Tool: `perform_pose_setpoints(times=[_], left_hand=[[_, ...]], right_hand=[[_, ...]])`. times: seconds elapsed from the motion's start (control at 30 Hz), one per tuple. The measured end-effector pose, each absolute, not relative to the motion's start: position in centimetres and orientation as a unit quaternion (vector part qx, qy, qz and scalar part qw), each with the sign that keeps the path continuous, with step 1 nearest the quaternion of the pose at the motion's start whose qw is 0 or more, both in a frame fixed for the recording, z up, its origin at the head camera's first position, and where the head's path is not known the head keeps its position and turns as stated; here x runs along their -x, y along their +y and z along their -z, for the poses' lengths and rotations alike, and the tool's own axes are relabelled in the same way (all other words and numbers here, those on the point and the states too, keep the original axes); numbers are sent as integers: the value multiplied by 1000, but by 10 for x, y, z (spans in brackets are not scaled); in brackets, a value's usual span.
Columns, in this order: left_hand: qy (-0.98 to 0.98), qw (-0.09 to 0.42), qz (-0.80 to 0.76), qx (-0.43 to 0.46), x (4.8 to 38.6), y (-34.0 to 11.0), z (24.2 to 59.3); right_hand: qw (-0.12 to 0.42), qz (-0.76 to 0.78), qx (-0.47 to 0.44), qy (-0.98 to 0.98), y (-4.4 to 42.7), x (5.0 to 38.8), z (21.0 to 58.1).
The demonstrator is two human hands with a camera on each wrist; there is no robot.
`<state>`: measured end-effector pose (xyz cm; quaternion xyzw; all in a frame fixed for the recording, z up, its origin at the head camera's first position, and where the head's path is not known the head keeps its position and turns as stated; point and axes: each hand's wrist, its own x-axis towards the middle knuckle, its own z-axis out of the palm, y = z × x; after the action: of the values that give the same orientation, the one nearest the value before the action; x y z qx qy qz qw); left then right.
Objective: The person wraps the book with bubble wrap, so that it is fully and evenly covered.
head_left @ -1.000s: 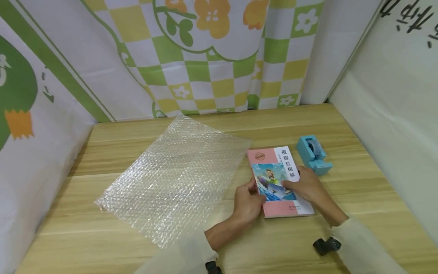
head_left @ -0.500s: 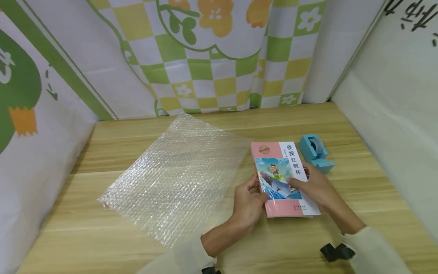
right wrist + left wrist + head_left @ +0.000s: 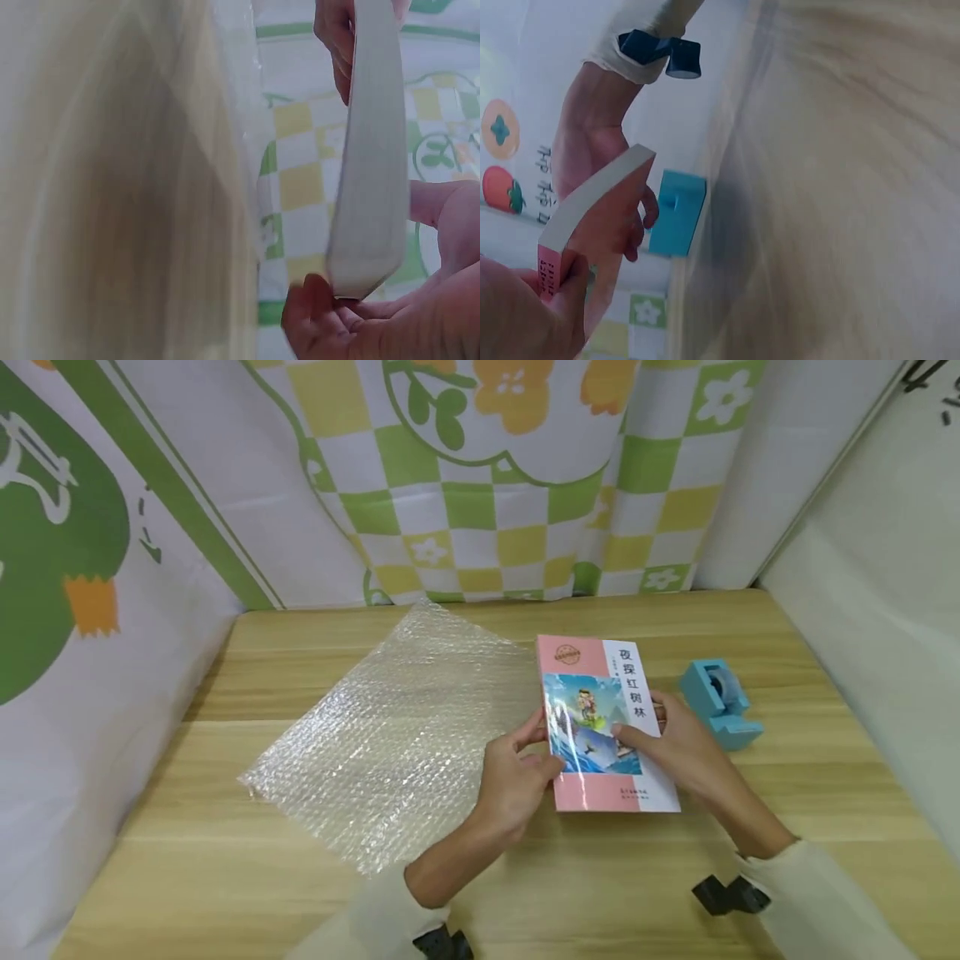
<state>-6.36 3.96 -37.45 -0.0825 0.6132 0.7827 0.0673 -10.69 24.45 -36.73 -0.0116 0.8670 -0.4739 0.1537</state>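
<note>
Head view: 2 bare hands hold a paperback book aloft over a wood-grain table, right of its middle. The left hand pinches the spine side, thumb on the cover; the right hand grips the opposite side, its thumb across the cover picture. The step in hand appears to be holding the book raised and face up; any next move would seem to call for both grips kept even and the book clear of a blue tape dispenser near the table's right edge. Bubble wrap lies flat to the book's left, 1 corner close to the far edge. The glossy cover is pink, with a white strip bearing 5 large Chinese characters and a blue sea scene. Wrist views show pale page edges and a slight bow.
</note>
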Motion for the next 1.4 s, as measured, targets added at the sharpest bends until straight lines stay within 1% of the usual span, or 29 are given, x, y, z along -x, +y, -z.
perform_pose_setpoints(times=[0.23, 0.47, 0.77, 1.0, 1.3, 1.4], left_hand=[[644, 65, -755, 102, 73, -12, 371], [692, 62, -710, 114, 82, -65, 370], [719, 92, -680, 110, 88, -116, 375], [743, 95, -656, 96, 94, -143, 387], [780, 98, -610, 96, 103, -167, 396], [796, 103, -588, 99, 106, -172, 398]], right_hand=[[152, 447, 54, 880, 205, 123, 355], [148, 474, 95, 863, 166, 137, 360], [142, 498, 120, 847, 123, 150, 371], [129, 482, 132, 856, 97, 155, 382], [166, 461, 142, 860, 68, 168, 391], [171, 450, 142, 865, 62, 171, 395]])
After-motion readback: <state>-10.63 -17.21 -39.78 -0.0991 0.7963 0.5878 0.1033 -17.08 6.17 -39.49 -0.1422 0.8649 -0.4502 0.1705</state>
